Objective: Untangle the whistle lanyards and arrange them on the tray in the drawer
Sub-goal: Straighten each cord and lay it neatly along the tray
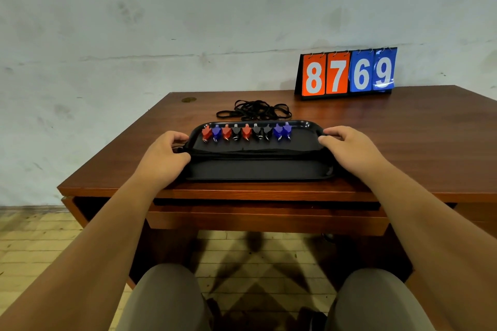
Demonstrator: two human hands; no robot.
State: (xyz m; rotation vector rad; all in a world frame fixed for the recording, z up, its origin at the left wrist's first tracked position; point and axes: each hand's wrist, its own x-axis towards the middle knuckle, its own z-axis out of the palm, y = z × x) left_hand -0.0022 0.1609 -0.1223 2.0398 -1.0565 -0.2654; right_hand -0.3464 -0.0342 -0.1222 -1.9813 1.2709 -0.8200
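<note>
Left hand [164,153] and right hand [352,146] hold the tray [258,169] by its short ends on the worktop [403,142], fingers [179,137] curled round the rims. Between the fingers, whistles [246,132] line its far side. Stiff, light, probably slick: carry it level or they slide.

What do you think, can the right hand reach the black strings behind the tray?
Probably yes, but not right away. The right hand grips the right end of the tray, so it must let go first. The black strings lie bare on the desk behind the tray, with nothing over them.
</note>
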